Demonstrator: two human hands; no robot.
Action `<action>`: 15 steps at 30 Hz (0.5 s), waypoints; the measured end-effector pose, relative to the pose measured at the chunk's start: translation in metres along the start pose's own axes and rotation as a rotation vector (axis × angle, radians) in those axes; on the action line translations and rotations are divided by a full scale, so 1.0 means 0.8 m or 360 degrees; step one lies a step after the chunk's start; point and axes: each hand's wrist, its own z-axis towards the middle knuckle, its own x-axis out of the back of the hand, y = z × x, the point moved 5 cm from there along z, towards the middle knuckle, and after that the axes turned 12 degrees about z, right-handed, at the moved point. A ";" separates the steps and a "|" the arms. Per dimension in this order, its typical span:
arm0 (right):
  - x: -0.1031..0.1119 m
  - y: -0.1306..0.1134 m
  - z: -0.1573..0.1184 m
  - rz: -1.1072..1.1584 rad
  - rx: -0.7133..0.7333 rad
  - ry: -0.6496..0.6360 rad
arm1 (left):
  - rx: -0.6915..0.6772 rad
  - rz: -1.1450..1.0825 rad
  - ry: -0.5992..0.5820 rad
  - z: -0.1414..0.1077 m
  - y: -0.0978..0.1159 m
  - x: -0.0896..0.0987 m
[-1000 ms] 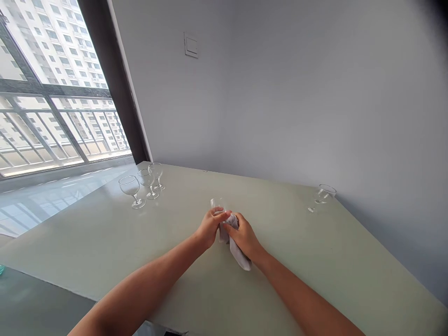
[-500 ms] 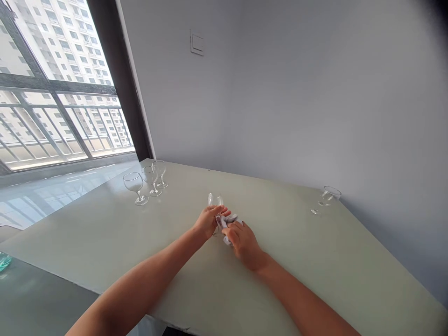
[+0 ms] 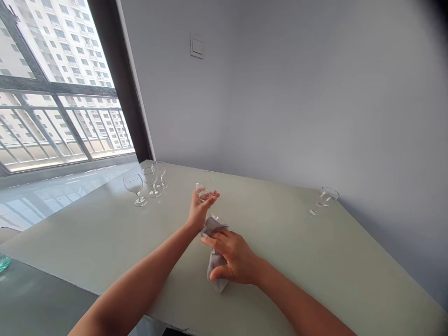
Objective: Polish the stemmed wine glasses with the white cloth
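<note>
The left hand (image 3: 199, 211) grips a wine glass (image 3: 205, 192) (tilted, stem down), the right hand (image 3: 233, 259) clasps a grey cloth (image 3: 216, 267)

5 stemmed wine glasses (image 3: 133, 185), 1 grey cloth (image 3: 214, 273) — and 1 left hand (image 3: 199, 211), 1 right hand (image 3: 233, 259).

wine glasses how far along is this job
Done: nothing is clearly finished, though three wine glasses stand together near the window and a fourth glass sits by the wall. In hand: the left hand holds a fifth glass, and the right hand rests on a grey cloth. Left: hard to say, since the four glasses on the table show no visible difference.
</note>
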 end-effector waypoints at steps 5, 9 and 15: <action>0.024 0.006 0.004 0.0024 -0.0121 0.0367 | -0.0509 0.0350 0.0007 -0.015 0.030 -0.002; 0.032 0.051 -0.004 0.0373 -0.0537 0.0757 | -0.0859 0.0559 -0.0099 -0.042 0.028 -0.023; 0.015 0.086 -0.008 0.0424 -0.0749 0.0709 | -0.0798 0.0749 -0.0472 -0.068 -0.015 -0.051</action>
